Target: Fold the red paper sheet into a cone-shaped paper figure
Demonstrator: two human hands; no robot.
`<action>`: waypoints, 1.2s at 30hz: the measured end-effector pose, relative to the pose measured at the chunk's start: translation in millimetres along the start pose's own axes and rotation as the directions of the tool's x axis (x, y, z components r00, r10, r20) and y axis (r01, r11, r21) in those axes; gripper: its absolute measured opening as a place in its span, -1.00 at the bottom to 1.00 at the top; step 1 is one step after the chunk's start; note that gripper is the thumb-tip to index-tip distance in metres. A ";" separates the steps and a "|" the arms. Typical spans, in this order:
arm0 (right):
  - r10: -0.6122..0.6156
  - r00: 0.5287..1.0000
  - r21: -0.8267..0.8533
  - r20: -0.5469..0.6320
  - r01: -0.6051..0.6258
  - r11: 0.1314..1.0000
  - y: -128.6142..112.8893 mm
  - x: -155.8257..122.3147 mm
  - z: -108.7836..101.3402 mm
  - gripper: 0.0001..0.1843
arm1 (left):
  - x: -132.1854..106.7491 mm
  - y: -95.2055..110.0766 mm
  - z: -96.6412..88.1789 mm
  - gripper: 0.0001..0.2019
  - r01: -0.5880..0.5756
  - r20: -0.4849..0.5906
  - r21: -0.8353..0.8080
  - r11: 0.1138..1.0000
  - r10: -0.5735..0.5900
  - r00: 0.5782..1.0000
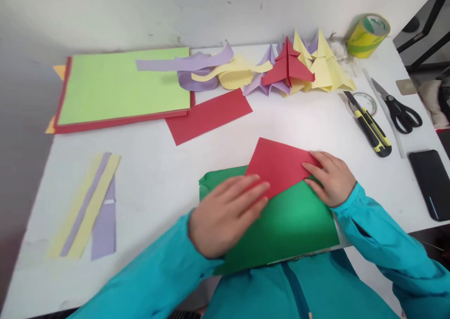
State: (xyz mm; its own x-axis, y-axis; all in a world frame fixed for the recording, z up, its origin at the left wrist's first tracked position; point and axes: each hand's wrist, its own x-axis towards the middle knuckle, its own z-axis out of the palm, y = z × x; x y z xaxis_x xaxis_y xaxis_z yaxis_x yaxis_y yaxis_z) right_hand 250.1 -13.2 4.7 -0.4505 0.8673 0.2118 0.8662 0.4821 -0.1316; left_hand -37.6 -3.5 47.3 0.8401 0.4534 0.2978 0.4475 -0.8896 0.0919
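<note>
A piece of red paper lies at a slant on a green sheet in front of me. My left hand is stretched out flat, with its fingertips over the paper's lower left part; they are slightly smeared by motion. At the paper's right end, my right hand grips the corner with bent fingers. Beyond the green sheet, a second red strip of paper lies flat, one end tucked under a stack of coloured paper topped with light green.
Folded paper planes and curled paper strips line the wall. On the right lie a tape roll, a box cutter, scissors and a black phone. Yellow and purple strips lie left.
</note>
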 end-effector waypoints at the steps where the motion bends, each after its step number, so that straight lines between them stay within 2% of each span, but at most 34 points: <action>1: 0.021 1.000 -0.054 0.010 -0.020 0.998 -3.6 -1.3 -1.2 -0.63 | 1.4 6.4 4.0 -0.81 -0.022 -0.004 0.002 1.000 0.022 1.000; 4: 0.098 0.994 -0.168 0.045 -0.090 0.982 -21.1 -12.5 -8.9 -0.61 | 1.7 5.6 18.4 -0.82 0.002 -0.024 0.147 0.989 0.001 1.000; 5: 0.099 0.994 -0.161 0.050 -0.090 0.983 -27.2 -17.6 -12.5 -0.62 | 1.0 1.3 22.0 -0.84 0.033 -0.047 0.204 0.978 -0.024 0.999; 7: 0.042 0.999 -0.029 0.015 -0.042 0.999 -36.1 -27.2 -19.7 -0.64 | 0.1 -5.0 27.1 -0.84 0.064 -0.102 0.244 0.968 -0.040 0.994; 9: -0.024 1.000 0.149 0.017 0.021 0.989 -37.4 -33.3 -25.3 -0.70 | 2.1 -1.6 32.1 -0.82 0.078 -0.136 0.152 0.985 -0.057 0.989; 10: -0.039 0.999 0.179 0.010 0.036 0.983 -35.1 -34.6 -26.9 -0.73 | 4.4 3.8 35.6 -0.80 0.073 -0.164 0.089 0.993 -0.057 0.985; 14: -0.155 0.987 0.235 0.038 0.142 0.961 -18.5 -31.5 -22.5 -0.67 | 18.7 29.4 55.9 -0.79 -0.024 -0.241 -0.056 0.998 0.010 0.971; 16: -0.240 0.968 0.256 0.079 0.213 0.943 -14.8 -28.9 -15.6 -0.63 | 23.7 33.5 64.7 -0.76 -0.087 -0.255 -0.059 0.995 0.069 0.965; 18: -0.260 0.962 0.221 0.077 0.238 0.946 -17.2 -26.7 -8.6 -0.64 | 24.7 31.5 69.7 -0.73 -0.143 -0.237 -0.050 0.988 0.128 0.963; 23: -0.194 0.980 0.075 0.035 0.191 0.979 -32.8 -19.1 -1.4 -0.64 | 17.7 25.0 68.7 -0.71 -0.208 -0.202 -0.044 0.977 0.195 0.960; 29: -0.193 0.978 0.156 0.084 0.179 0.971 -31.1 -14.2 -3.4 -0.58 | 20.0 24.9 66.7 -0.70 -0.328 -0.211 0.039 0.944 0.328 0.921; 36: -0.283 0.938 0.204 0.200 0.243 0.948 -20.3 -19.6 -8.6 -0.35 | 16.6 25.0 69.9 -0.70 -0.332 -0.224 0.011 0.943 0.326 0.919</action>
State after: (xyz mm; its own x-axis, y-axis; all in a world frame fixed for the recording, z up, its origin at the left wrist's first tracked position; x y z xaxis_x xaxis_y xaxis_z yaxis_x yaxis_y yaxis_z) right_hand 243.2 -41.1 11.5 -0.7110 0.7019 0.0425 0.6680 0.6931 -0.2710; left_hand 8.9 -14.3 -11.9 0.8487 0.1141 0.5163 0.1469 -0.9889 -0.0228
